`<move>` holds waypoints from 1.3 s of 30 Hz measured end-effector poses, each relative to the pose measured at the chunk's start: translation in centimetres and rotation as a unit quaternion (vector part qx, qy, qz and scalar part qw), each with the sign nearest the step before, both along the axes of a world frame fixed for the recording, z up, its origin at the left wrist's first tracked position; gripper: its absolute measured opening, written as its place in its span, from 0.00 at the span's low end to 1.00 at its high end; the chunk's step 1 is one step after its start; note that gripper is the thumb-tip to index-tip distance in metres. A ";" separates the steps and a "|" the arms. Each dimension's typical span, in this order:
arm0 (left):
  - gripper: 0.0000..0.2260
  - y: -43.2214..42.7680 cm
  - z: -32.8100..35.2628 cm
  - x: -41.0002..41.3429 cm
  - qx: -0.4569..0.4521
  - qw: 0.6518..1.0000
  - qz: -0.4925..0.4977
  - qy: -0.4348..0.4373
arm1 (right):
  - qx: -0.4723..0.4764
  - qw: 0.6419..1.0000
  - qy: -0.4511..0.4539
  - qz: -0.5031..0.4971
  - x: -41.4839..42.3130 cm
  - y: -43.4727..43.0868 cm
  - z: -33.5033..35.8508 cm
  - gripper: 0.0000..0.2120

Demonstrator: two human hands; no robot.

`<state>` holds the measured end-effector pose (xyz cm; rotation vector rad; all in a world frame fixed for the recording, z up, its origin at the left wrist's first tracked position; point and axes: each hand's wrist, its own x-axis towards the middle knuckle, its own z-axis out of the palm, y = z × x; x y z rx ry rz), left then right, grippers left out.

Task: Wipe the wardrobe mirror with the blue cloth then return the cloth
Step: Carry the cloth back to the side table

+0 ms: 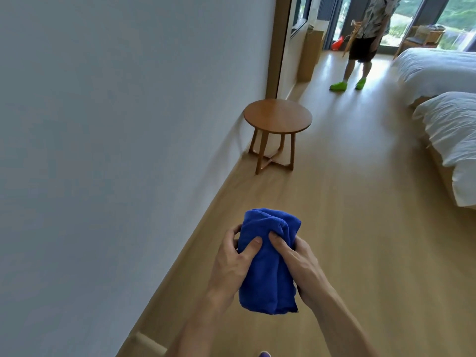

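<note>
The blue cloth (268, 269) is bunched into a thick folded bundle, held in front of me at the lower middle of the head view, above the wooden floor. My left hand (231, 264) grips its left side with the thumb pressed on the front. My right hand (296, 264) grips its right side, thumb on top of a fold. No wardrobe mirror shows in the view.
A plain white wall (116, 124) runs along my left. A small round wooden side table (278, 117) stands against it ahead. A bed with white bedding (453, 132) lies at the right. A person in green shoes (360, 47) stands farther back near the windows.
</note>
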<state>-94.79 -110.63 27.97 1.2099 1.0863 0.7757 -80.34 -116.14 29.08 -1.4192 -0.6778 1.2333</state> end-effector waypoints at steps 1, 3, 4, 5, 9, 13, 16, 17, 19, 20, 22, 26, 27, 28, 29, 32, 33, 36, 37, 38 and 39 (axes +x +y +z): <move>0.22 0.6 0.0 1.4 -0.002 1.000 0.001 0.002 | -0.002 1.000 -0.001 0.001 1.5 0.7 0.0 0.16; 0.23 1.8 0.0 3.8 -0.004 1.000 -0.003 -0.001 | -0.002 1.000 -0.003 0.003 4.0 1.9 0.1 0.16; 0.24 2.4 -0.1 4.9 -0.004 1.000 -0.006 -0.002 | -0.001 1.000 -0.004 0.003 5.1 2.5 0.2 0.16; 0.24 3.0 0.0 5.8 -0.003 1.000 -0.007 -0.002 | -0.001 1.000 -0.005 0.002 6.1 3.1 0.2 0.16; 0.25 5.1 0.0 8.8 0.003 1.000 -0.018 0.008 | -0.002 1.000 0.002 -0.004 9.1 4.7 0.0 0.17; 0.24 7.6 -0.6 11.2 0.002 1.000 -0.025 0.012 | -0.007 1.000 -0.001 -0.011 11.5 6.9 -0.3 0.16; 0.26 10.1 -1.4 12.4 -0.008 1.000 -0.021 0.009 | -0.017 1.000 -0.003 -0.014 12.6 9.2 -0.9 0.16; 0.26 11.0 -1.8 12.7 -0.010 1.000 -0.023 0.008 | -0.021 1.000 -0.002 -0.015 12.9 10.1 -1.1 0.17; 0.26 13.2 -2.5 13.4 -0.016 1.000 -0.025 0.004 | -0.027 1.000 0.001 -0.016 13.5 12.0 -1.5 0.17; 0.26 14.5 -2.8 13.8 -0.019 0.999 -0.026 0.001 | -0.030 0.999 0.001 -0.018 13.9 13.2 -1.7 0.17; 0.25 17.3 -3.5 14.8 -0.027 0.999 -0.029 -0.004 | -0.036 0.999 -0.006 -0.023 14.7 15.7 -1.8 0.17; 0.26 23.4 -4.0 16.9 -0.039 0.998 -0.039 -0.007 | -0.042 0.999 -0.017 -0.029 16.5 20.9 -1.6 0.17; 0.26 24.9 -4.0 17.5 -0.041 0.998 -0.044 -0.007 | -0.042 0.998 -0.020 -0.034 17.1 22.1 -1.6 0.17; 0.26 26.2 -4.0 18.2 -0.041 0.998 -0.049 -0.008 | -0.041 0.998 -0.022 -0.039 17.6 23.1 -1.5 0.17; 0.26 27.5 -4.0 18.9 -0.041 0.998 -0.056 -0.008 | -0.040 0.998 -0.022 -0.045 18.1 24.1 -1.5 0.17; 0.26 30.5 -3.9 20.7 -0.041 0.996 -0.074 -0.010 | -0.039 0.997 -0.020 -0.062 19.6 26.8 -1.5 0.16; 0.26 31.2 -3.9 21.3 -0.044 0.996 -0.077 -0.010 | -0.040 0.997 -0.018 -0.067 20.1 27.5 -1.5 0.16; 0.26 33.5 -4.0 23.3 -0.053 0.995 -0.084 -0.009 | -0.039 0.996 -0.015 -0.076 21.9 29.6 -1.8 0.17; 0.26 34.2 -4.0 24.1 -0.056 0.995 -0.085 -0.007 | -0.040 0.996 -0.015 -0.080 22.6 30.2 -1.9 0.17; 0.25 34.9 -4.0 25.0 -0.059 0.995 -0.086 -0.004 | -0.041 0.995 -0.014 -0.086 23.4 30.9 -2.0 0.16; 0.25 35.7 -4.1 26.0 -0.061 0.994 -0.087 0.000 | -0.043 0.995 -0.011 -0.090 24.4 31.6 -2.1 0.16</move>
